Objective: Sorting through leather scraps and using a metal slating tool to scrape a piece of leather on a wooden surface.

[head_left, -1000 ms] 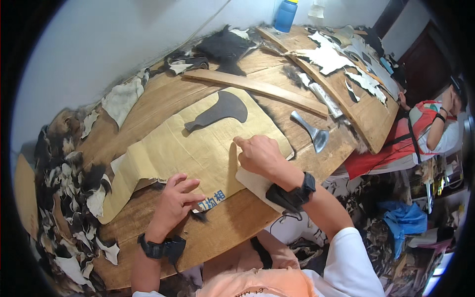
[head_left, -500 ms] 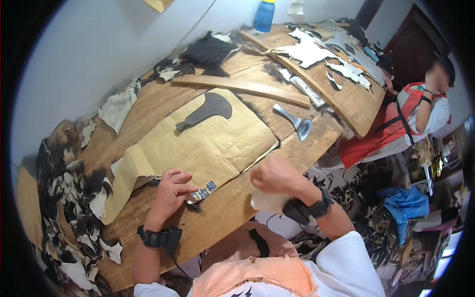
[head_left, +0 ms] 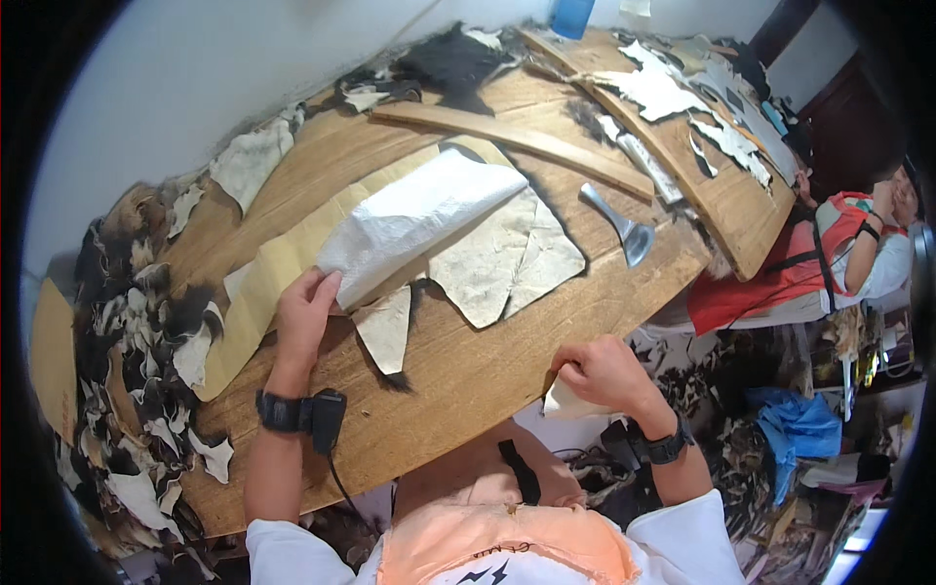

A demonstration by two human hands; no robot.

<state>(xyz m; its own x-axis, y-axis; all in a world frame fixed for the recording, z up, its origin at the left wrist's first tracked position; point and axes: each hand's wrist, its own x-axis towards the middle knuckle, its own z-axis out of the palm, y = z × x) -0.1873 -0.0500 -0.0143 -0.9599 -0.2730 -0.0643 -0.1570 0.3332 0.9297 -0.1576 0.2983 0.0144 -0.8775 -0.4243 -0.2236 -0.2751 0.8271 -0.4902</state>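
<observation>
My left hand [head_left: 307,317] pinches the near edge of a yellow paper sheet [head_left: 414,214], which is folded back with its white inner side up. Pale fur pelt pieces [head_left: 502,258] lie beneath it, and one pointed flap [head_left: 385,336] with dark hair sticks out toward me. At the table's front edge, my right hand [head_left: 604,375] is closed on a small pale scrap of hide [head_left: 573,402]. A dark flat blade [head_left: 458,149] peeks out behind the folded sheet, mostly hidden. Right of the pelts rests a metal hand blade with a flared edge [head_left: 624,226].
A wooden strip [head_left: 517,146] crosses the table [head_left: 458,390] behind the sheet. Further right lies a thick board [head_left: 673,166] with white hide pieces [head_left: 653,83]. Fur scraps [head_left: 146,370] heap at the left. A person in a red apron [head_left: 780,263] sits at the right.
My left hand has lifted the sheet's near edge and turned it back, away from me, uncovering the pelts and covering most of the dark blade. My right hand has shifted slightly right and nearer me.
</observation>
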